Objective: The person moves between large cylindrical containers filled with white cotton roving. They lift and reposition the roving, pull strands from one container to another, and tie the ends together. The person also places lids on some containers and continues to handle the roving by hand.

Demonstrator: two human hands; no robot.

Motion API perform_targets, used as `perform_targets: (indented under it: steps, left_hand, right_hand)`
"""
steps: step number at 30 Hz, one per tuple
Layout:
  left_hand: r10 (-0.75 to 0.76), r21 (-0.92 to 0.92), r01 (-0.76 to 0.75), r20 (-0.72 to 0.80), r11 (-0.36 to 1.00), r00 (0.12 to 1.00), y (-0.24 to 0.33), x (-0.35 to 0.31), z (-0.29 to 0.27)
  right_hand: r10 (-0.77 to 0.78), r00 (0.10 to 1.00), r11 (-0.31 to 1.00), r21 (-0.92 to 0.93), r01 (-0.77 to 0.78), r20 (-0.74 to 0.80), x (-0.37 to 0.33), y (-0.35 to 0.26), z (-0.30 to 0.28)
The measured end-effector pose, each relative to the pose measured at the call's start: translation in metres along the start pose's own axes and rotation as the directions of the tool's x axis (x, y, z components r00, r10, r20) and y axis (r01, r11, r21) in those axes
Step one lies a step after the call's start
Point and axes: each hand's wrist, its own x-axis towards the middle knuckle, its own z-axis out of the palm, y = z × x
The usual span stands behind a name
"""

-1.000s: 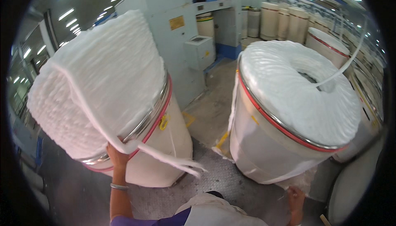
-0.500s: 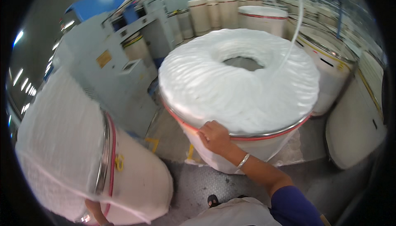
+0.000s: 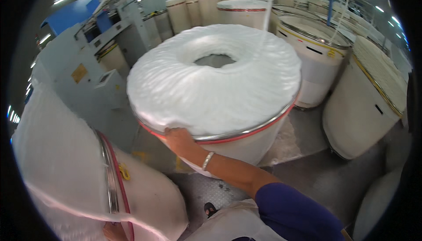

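Note:
A large round sliver can [image 3: 246, 146] with a steel rim and red band stands in front of me. Thick coils of white cotton sliver [image 3: 176, 87] heap above its rim around a central hole. My right hand [image 3: 178, 140] curls its fingers over the near-left part of this rim. At lower left, a second sliver can [image 3: 154, 197] has a pinkish-red band and a yellow clip, with white sliver [image 3: 61, 148] piled high on it. Low on its rim is my left hand [image 3: 115, 231], closed at the edge, its fingers partly hidden. A loose strand of sliver [image 3: 88, 210] crosses just above it.
A grey machine [image 3: 61, 83] stands behind the left can. More cans, including a yellow-banded can [image 3: 312, 61] and a tilted-looking can [image 3: 365, 105], crowd the right. A white strand [image 3: 269, 6] rises beyond the middle can. Yellow marks [image 3: 140, 156] line the floor.
The view has swung right, so the middle can, machine and background sit farther left. My right hand stays on the middle can's rim, and my left hand stays by the left can's rim.

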Motion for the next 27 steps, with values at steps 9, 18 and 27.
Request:
perform_targets:
  steps: [9, 18, 27]
  left_hand:
    - [0.045, 0.103, -0.040, -0.047, 0.994, 0.998, 0.153, -0.055, -0.056]
    - [0.276, 0.457, -0.228, -0.040, 0.860, 0.960, 0.203, -0.064, -0.043]
    - [-0.106, 0.240, 0.104, -0.007, 0.965, 0.994, 0.189, -0.066, 0.009]
  right_hand:
    - [-0.237, 0.959, 0.966, -0.065, 0.249, 0.154, -0.106, 0.028, -0.088]
    - [-0.372, 0.919, 0.924, 0.151, 0.352, 0.132, -0.136, 0.089, -0.155]
    - [-0.379, 0.904, 0.923, 0.147, 0.355, 0.199, -0.126, 0.186, -0.213]
